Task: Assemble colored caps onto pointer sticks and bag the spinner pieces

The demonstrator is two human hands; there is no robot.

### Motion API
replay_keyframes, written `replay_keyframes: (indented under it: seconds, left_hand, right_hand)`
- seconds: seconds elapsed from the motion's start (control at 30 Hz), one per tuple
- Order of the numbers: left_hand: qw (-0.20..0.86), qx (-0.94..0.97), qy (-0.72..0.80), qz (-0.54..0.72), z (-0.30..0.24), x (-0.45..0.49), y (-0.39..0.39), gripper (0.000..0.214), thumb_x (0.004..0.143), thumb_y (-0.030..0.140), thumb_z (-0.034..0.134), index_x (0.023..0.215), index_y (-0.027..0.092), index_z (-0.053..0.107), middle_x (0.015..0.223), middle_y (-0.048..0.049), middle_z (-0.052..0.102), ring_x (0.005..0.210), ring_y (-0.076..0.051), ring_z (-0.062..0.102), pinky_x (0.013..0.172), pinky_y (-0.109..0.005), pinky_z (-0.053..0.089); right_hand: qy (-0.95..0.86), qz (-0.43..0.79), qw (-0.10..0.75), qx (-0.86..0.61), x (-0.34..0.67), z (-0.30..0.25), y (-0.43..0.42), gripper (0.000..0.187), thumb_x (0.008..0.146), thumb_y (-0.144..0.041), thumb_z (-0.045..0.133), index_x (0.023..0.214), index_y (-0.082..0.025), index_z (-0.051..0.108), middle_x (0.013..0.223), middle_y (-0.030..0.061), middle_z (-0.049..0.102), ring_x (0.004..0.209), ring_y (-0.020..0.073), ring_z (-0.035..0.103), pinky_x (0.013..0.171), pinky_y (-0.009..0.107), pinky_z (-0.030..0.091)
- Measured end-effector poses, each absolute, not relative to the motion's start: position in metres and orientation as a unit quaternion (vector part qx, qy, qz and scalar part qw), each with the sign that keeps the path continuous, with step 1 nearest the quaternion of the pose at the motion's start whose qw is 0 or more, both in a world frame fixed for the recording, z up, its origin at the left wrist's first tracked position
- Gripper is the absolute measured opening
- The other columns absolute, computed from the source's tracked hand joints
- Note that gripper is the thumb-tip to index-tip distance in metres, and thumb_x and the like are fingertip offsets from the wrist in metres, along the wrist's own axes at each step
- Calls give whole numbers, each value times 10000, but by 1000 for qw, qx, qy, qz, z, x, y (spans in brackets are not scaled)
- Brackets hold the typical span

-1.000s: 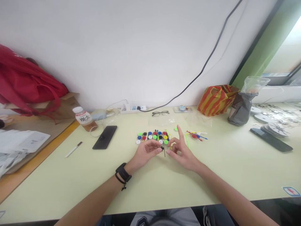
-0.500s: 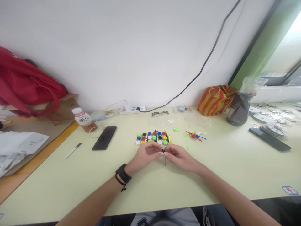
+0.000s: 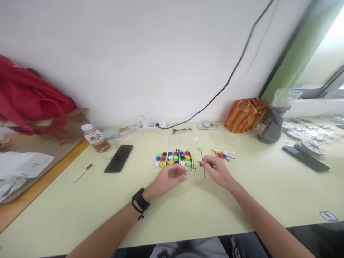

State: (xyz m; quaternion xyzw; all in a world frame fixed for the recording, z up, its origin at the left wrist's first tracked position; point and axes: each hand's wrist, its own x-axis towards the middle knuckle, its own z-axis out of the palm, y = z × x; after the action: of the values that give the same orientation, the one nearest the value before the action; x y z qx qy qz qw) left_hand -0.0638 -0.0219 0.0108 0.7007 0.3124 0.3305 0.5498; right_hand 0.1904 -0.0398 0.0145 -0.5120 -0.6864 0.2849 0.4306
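Observation:
My right hand (image 3: 217, 172) pinches a thin black pointer (image 3: 204, 173) with a round black hub, just above the table. My left hand (image 3: 168, 180) is empty, its fingers loosely curved and the thumb apart, in front of rows of round coloured discs (image 3: 176, 157). Several arrow-shaped pointers lie across and beside these rows, including a white pointer (image 3: 192, 166) at their right end. A single green disc (image 3: 200, 148) sits behind my right hand. To its right is a loose pile of coloured pointers (image 3: 227, 155), partly hidden by that hand.
On the left are a black phone (image 3: 118, 158), a white pen (image 3: 82, 173) and a drink bottle (image 3: 94, 137). Glasses (image 3: 182, 130) and a power strip (image 3: 150, 124) lie by the wall. A striped bag (image 3: 244, 115), a grey bag (image 3: 272, 125) and a dark phone (image 3: 305, 158) are at right.
My hands have come apart. The right hand has moved right with the black pointer, while the left has let go and stays in front of the discs.

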Motion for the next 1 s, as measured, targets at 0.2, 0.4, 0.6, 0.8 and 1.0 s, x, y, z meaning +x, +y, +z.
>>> replay_keyframes:
  seconds: [0.2,0.4,0.6,0.8,1.0]
  left_hand:
    - [543,701,315,339,10,-63,-23,247,891,396,794,972,166,756,924,-68,716,842,-176,649,797,-287,534]
    - [549,677,325,368,6,-64,-20,272,888,407,796,916,142,743,789,-39,650,695,-125,551,623,-225,427]
    - [559,668,325,369,7,-64,-20,293,890,416,791,898,129,731,754,-32,629,665,-117,522,595,-223,407]
    - [557,673,322,365,10,-64,-20,295,894,419,783,892,129,728,769,-36,635,669,-117,520,594,-224,409]
    - [555,675,327,360,7,-65,-20,314,891,435,782,900,125,729,765,-42,636,670,-123,529,601,-230,417]
  right_hand:
    - [-600,58,438,-667,234,20,-31,361,913,-369,548,625,-227,385,544,-33,386,545,144,358,569,291,289]
    - [-656,94,85,-744,250,10,-29,330,946,-346,497,643,-220,535,728,47,661,607,186,540,581,297,314]
    - [-612,66,19,-788,251,7,-21,338,1035,-415,390,872,-241,629,940,75,721,792,256,668,642,316,399]
    - [-580,43,34,-812,264,6,-17,371,1041,-445,402,884,-226,657,955,105,726,814,272,687,645,330,416]
    - [-578,26,72,-812,266,3,-17,327,1001,-441,468,829,-230,649,865,90,722,748,257,664,607,320,373]
